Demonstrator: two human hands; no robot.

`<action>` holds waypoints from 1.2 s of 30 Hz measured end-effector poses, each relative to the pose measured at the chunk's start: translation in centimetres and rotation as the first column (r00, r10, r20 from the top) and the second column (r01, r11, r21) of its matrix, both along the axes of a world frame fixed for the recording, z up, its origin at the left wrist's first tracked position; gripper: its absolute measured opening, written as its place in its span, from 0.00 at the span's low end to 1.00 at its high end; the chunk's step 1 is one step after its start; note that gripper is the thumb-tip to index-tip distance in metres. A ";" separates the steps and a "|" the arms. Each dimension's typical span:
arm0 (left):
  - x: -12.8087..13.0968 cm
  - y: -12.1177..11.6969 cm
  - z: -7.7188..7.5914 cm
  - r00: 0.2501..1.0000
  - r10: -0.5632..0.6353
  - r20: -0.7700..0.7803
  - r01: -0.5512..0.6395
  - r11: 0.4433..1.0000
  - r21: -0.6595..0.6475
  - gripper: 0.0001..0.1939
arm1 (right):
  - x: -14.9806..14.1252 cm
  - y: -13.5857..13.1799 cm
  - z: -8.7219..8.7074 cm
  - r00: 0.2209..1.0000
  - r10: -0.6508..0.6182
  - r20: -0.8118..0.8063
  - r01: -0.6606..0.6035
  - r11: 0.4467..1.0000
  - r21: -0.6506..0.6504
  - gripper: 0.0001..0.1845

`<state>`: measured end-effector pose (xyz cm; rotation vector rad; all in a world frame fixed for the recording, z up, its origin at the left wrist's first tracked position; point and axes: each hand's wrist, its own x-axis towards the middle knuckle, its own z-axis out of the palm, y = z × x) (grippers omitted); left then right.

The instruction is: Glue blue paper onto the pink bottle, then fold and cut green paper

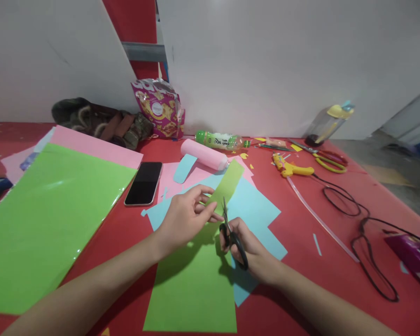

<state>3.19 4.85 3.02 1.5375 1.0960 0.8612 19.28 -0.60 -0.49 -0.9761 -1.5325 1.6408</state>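
Observation:
My left hand [191, 212] pinches a light green paper strip [228, 184] near its lower part. Black-handled scissors [236, 240] are in my right hand [248, 247], their blades pointing up and away beside the strip's lower edge. Whether the blades touch the paper I cannot tell. Under both hands lies a larger green paper sheet [196, 289], on top of light blue paper [255, 205] with notched edges. A pink roll [205, 155] rests just beyond the strip, with a small blue paper piece [185, 169] beside it.
On the red table, a phone [144, 183] and a packet of green paper [52, 219] lie to the left. A snack bag [159, 109] and a green bottle [222, 140] stand or lie behind. At right are a yellow glue gun [292, 168], its cable [362, 219], and larger scissors [327, 159].

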 end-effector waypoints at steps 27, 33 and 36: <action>-0.1 0.1 -0.2 0.999 -0.028 0.036 0.028 1.000 0.008 0.13 | -0.2 0.0 0.3 0.999 -0.028 0.021 0.029 0.998 -0.052 0.25; -0.2 0.2 0.1 0.998 -0.033 0.049 0.033 0.999 -0.003 0.14 | -0.2 0.1 0.2 0.998 -0.061 0.030 0.063 0.996 -0.059 0.26; -0.3 0.2 0.2 0.999 -0.027 0.043 0.027 1.000 -0.007 0.14 | -0.2 0.0 -0.2 0.996 -0.076 0.037 0.078 0.996 -0.042 0.25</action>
